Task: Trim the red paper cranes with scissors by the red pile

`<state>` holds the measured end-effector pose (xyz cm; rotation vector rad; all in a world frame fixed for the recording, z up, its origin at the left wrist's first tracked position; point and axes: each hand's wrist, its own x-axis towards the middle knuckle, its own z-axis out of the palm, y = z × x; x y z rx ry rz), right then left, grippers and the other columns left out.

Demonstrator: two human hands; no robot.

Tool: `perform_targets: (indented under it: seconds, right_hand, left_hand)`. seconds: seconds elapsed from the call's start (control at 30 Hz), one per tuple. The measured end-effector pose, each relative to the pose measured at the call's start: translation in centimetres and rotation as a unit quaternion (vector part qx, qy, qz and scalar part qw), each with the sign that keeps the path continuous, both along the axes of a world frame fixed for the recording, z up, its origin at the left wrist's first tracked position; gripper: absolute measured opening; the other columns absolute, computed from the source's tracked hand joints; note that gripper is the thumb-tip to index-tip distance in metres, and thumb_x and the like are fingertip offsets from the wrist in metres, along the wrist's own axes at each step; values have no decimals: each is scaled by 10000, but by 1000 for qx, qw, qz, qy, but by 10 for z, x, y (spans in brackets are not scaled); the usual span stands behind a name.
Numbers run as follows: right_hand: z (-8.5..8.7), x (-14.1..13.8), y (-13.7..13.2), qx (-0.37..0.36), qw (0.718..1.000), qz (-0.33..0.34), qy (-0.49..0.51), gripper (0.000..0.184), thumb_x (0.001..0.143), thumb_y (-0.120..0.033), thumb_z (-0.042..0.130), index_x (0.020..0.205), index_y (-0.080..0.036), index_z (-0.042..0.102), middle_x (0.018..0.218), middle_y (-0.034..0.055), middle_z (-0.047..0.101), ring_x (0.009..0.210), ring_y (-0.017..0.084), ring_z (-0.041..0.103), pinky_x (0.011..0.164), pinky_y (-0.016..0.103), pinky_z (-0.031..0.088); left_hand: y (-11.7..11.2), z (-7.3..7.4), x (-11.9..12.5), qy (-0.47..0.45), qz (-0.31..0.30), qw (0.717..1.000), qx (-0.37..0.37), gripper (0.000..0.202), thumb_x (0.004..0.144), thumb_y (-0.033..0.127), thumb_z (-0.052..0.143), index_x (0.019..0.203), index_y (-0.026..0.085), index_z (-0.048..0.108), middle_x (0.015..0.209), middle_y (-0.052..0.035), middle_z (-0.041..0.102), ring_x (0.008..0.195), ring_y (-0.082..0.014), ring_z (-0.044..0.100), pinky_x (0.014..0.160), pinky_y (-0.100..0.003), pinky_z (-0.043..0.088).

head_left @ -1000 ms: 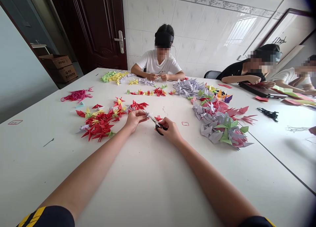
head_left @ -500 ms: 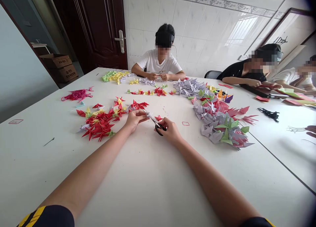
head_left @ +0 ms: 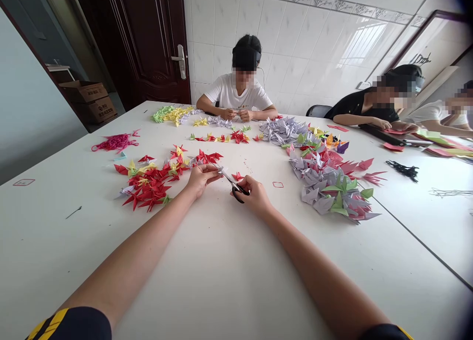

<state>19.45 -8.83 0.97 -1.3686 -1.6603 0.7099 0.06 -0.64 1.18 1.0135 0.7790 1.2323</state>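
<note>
My left hand (head_left: 201, 181) is closed, pinching a small pale folded paper piece (head_left: 222, 170), probably a paper crane, mostly hidden by the fingers and blades. My right hand (head_left: 256, 196) is wrapped round the black handles of the scissors (head_left: 237, 196). Their blades point up and left, and the tips are at the paper by my left fingertips. A single red paper crane (head_left: 237, 176) lies just beyond the scissors. Left of my left hand, a heap of red, yellow and pale paper cranes (head_left: 150, 182) spreads over the white table (head_left: 207, 261).
To the right lies a large heap of lilac, pink and green cranes (head_left: 332, 180). Pink strings (head_left: 116, 142) lie at left, black strings (head_left: 402, 171) at right. A person in a white shirt (head_left: 238, 96) sits opposite; other people work at the right with coloured paper (head_left: 443, 142).
My hands have barely moved; the scissor blades look closer together. Another person's hand at the right edge has gone from view. The person in black has shifted their hands slightly.
</note>
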Motion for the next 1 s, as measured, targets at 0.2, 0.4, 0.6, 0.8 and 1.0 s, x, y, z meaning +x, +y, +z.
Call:
perform_targets:
  seconds: [0.2,0.4,0.6,0.8,1.0]
  right_hand:
    - [1,-1,-1,-2,1000,5,-4,216,708,-370,674,764,-241,510,706,-16,645,603,150,457,580,282,361]
    - [1,-1,-1,-12,1000,13,19,213,708,-366,671,767,-241,509,719,-10,660,605,155,487,572,285,371]
    - [-2,0,0,-29,998,20,53,201,722,-359,664,776,-240,511,739,-3,673,623,158,507,583,288,387]
    - [1,-1,-1,-35,998,16,54,192,712,-344,659,771,-237,512,738,-1,674,620,154,489,588,288,389]
    - [4,-2,-2,-23,999,7,38,216,703,-359,672,764,-239,502,711,-8,663,610,156,475,576,286,368]
  left_hand:
    - [0,0,0,6,-2,1000,1,306,495,212,886,704,127,679,812,-64,722,804,-197,700,941,-454,555]
    - [1,-1,0,13,-3,1000,-2,315,501,205,887,727,120,685,816,-73,721,798,-197,703,947,-459,550]
    - [0,0,0,2,-6,1000,-1,317,502,224,888,733,124,695,827,-65,726,805,-192,703,952,-443,548]
    - [0,0,0,-1,-8,1000,2,313,506,220,887,730,127,690,831,-63,728,815,-187,701,955,-439,547]
    - [0,-1,0,9,-7,1000,-2,319,500,211,887,722,126,674,821,-68,728,798,-198,705,939,-450,553]
